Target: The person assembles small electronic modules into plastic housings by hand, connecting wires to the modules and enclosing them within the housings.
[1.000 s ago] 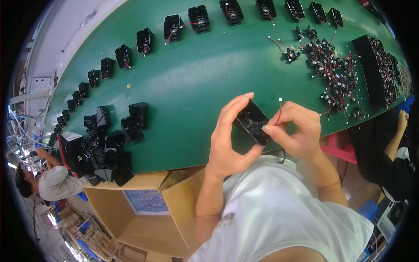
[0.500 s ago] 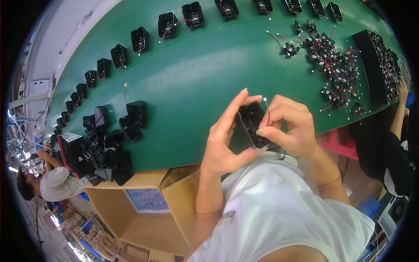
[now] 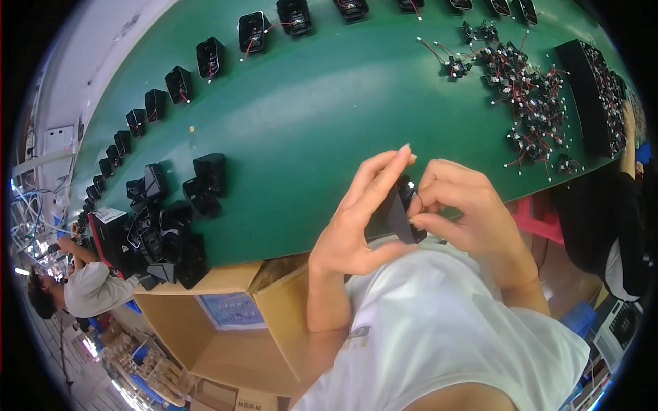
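In front of my white shirt, my left hand (image 3: 349,222) holds a small black plastic housing (image 3: 395,216) between its fingers and thumb. The housing is tilted, its smooth outer wall showing and its open side facing my right hand (image 3: 462,202). The right thumb and fingers are closed together at that open side. A thin wire loops beside the fingertips, and a small white connector (image 3: 410,185) shows near the housing's upper end. What the right fingertips pinch is hidden. A pile of small black parts (image 3: 528,96) with red and black wires lies on the table to the right.
Similar housings (image 3: 210,58) line the far and left edges of the green table (image 3: 288,144). More housings (image 3: 164,229) are heaped at the left. A black box of wired parts (image 3: 582,103) stands right, beside another person's arm (image 3: 628,137). A cardboard box (image 3: 219,353) sits below the table edge.
The housing has turned from showing its open interior to showing its side wall. The wire and white connector have dropped closer to it. My right hand stays at its edge.
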`<state>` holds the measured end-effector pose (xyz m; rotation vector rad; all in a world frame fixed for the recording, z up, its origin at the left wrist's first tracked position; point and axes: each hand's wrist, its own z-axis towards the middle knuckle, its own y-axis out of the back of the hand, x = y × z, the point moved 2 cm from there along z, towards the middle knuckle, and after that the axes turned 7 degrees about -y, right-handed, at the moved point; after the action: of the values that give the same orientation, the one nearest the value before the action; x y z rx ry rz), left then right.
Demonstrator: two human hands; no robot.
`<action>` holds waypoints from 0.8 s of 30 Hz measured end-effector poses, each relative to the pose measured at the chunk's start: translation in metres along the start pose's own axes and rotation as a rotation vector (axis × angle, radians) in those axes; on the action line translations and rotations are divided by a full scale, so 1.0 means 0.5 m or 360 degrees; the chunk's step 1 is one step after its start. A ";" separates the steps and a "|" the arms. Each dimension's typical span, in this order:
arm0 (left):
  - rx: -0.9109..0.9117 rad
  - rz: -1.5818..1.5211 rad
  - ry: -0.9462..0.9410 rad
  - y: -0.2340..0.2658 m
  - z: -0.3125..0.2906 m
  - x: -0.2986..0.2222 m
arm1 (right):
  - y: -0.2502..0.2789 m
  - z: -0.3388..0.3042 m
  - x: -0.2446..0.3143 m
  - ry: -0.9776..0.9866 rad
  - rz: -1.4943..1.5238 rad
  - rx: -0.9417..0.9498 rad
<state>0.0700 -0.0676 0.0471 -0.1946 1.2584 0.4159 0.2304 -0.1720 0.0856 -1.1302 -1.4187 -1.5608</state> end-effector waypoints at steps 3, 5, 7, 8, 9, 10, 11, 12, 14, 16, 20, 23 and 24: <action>0.0010 -0.0081 -0.0011 -0.001 0.001 0.002 | -0.007 -0.008 -0.009 -0.0104 0.0221 0.0048; 0.0053 -0.0043 -0.0024 0.001 0.006 0.004 | -0.005 -0.013 -0.018 -0.0193 0.0420 0.0072; -0.0073 0.0190 0.0021 -0.006 0.008 -0.007 | 0.007 -0.022 -0.029 -0.0445 0.0894 0.0115; -0.0185 0.0418 0.0061 -0.008 0.008 -0.010 | 0.003 -0.026 -0.044 -0.0447 0.0896 0.0133; -0.0143 0.0480 0.0084 -0.012 0.008 -0.013 | -0.003 -0.025 -0.058 -0.0308 0.0882 0.0112; -0.0093 0.0501 0.0071 -0.021 0.011 -0.017 | -0.006 -0.025 -0.066 -0.0169 0.0866 0.0091; -0.0050 0.0575 0.0058 -0.021 0.016 -0.022 | -0.009 -0.027 -0.072 -0.0169 0.0861 0.0096; -0.0009 0.0643 0.0060 -0.024 0.016 -0.025 | -0.018 -0.027 -0.072 -0.0228 0.1086 0.0079; -0.0023 0.0686 0.0037 -0.028 0.012 -0.027 | -0.023 -0.033 -0.076 -0.0300 0.1312 0.0066; -0.0050 0.0774 0.0131 -0.031 0.020 -0.033 | -0.019 -0.035 -0.082 -0.0582 0.1593 0.0204; -0.0145 0.0961 0.0082 -0.040 0.019 -0.034 | -0.026 -0.040 -0.093 -0.0748 0.1811 0.0335; -0.0240 0.1030 0.0080 -0.040 0.021 -0.028 | -0.048 -0.051 -0.122 -0.0925 0.2063 0.0373; -0.0238 0.1077 0.0109 -0.040 0.020 -0.027 | -0.049 -0.047 -0.117 -0.0911 0.2061 0.0414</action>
<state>0.0838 -0.0847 0.0614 0.1017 1.3428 1.0938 0.2245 -0.1944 0.0223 -1.8363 -0.7654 -0.1390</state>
